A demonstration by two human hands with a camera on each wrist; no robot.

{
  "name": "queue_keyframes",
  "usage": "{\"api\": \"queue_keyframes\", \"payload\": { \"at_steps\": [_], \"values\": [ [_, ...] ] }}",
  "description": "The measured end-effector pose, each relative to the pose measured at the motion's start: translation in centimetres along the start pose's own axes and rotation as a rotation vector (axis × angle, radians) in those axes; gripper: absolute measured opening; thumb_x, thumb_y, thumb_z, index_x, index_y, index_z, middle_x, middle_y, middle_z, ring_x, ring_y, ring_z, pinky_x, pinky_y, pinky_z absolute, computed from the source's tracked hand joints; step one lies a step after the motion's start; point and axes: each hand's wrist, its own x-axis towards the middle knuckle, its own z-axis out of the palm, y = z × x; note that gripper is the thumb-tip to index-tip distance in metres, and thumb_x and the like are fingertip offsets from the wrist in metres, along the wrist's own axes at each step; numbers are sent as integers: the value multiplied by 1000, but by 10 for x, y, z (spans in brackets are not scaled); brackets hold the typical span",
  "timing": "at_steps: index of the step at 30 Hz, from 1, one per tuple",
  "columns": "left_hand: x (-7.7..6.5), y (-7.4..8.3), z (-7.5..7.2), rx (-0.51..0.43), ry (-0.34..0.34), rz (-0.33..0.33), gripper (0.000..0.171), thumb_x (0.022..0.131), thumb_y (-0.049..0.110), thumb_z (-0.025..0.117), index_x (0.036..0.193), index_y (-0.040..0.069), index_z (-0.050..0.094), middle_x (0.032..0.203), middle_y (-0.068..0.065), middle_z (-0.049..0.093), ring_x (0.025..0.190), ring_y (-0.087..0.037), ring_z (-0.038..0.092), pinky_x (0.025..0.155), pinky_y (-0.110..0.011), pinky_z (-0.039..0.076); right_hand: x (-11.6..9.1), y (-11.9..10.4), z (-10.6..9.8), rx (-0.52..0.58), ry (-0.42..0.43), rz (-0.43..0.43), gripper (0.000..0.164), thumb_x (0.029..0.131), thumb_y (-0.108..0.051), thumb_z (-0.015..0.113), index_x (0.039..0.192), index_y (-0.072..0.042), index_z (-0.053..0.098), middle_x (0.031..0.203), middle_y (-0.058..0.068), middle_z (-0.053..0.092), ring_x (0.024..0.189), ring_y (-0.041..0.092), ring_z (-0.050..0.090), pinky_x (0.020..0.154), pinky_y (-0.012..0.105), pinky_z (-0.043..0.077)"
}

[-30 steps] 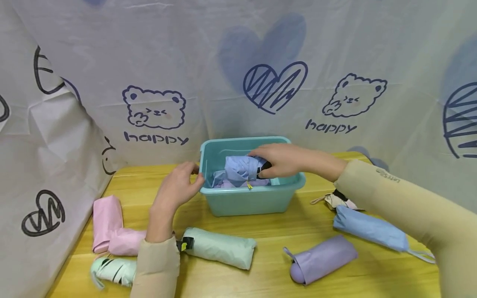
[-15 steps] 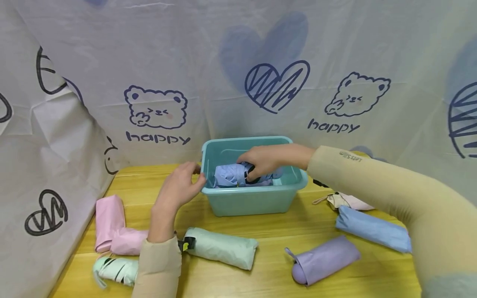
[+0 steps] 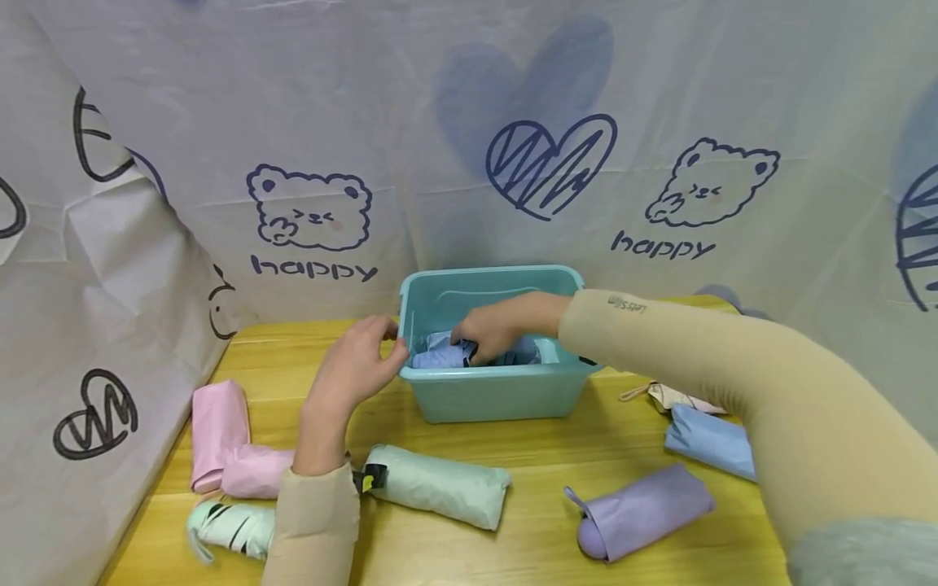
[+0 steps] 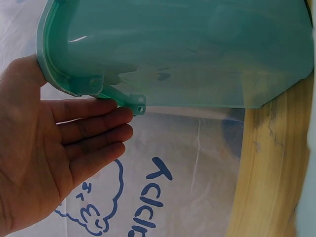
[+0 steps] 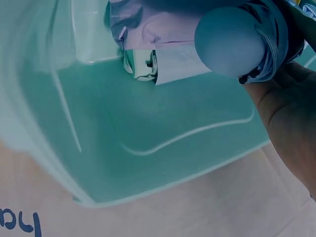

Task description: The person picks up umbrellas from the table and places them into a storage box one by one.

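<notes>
In the head view, my right hand [image 3: 493,330] reaches into a teal plastic bin [image 3: 498,399] and grips a folded blue umbrella [image 3: 440,357]. The right wrist view shows this umbrella's round handle end [image 5: 229,42], with the fingers curled round its body. Beneath it in the bin lie a lilac folded umbrella [image 5: 158,22] and a pale umbrella with a green-and-white end [image 5: 140,64]. My left hand [image 3: 355,362] rests against the bin's left rim. Its fingers [image 4: 94,127] are nearly straight in the left wrist view, and the thumb is partly hidden behind the rim.
On the wooden table [image 3: 410,561] lie more folded umbrellas: pink [image 3: 220,435], striped mint [image 3: 238,529], pale green [image 3: 440,488], purple [image 3: 648,511], blue [image 3: 707,439] and cream [image 3: 674,397]. A printed white cloth [image 3: 440,122] hangs behind the bin.
My right hand has moved left and down, lowering the blue umbrella deeper into the bin. The left hand has stayed at the rim.
</notes>
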Motion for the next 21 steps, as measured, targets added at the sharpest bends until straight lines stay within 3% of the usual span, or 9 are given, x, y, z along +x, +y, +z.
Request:
{"api": "queue_keyframes", "payload": {
  "at_steps": [3, 10, 17, 21],
  "values": [
    [0, 1, 0, -5, -1, -4, 28, 97, 28, 60, 112, 5, 67, 113, -10, 68, 93, -27, 62, 81, -46, 56, 7, 0, 4, -16, -25, -18, 50, 107, -18, 54, 152, 2, 46, 150, 17, 54, 134, 27, 53, 112, 40, 44],
    [0, 0, 1, 5, 8, 3, 27, 97, 27, 60, 111, 5, 68, 112, -10, 68, 93, -27, 62, 81, -46, 56, 18, -2, 13, -11, -87, 1, 39, 105, -7, 50, 144, -1, 52, 126, 13, 63, 106, 20, 55, 94, 37, 50],
    [0, 0, 2, 7, 17, 8, 29, 96, 28, 59, 110, 4, 68, 112, -10, 68, 94, -27, 62, 81, -46, 56, 25, -3, 17, -55, -107, 20, 37, 106, -1, 44, 141, -3, 52, 123, 13, 63, 109, 22, 57, 100, 38, 51],
    [1, 0, 0, 9, 8, 4, 31, 96, 30, 57, 111, 5, 68, 113, -10, 68, 96, -27, 63, 84, -46, 56, 29, -3, 18, -55, -110, 10, 28, 108, -5, 45, 135, -5, 54, 112, 7, 61, 103, 19, 55, 98, 37, 50]
  ]
}}
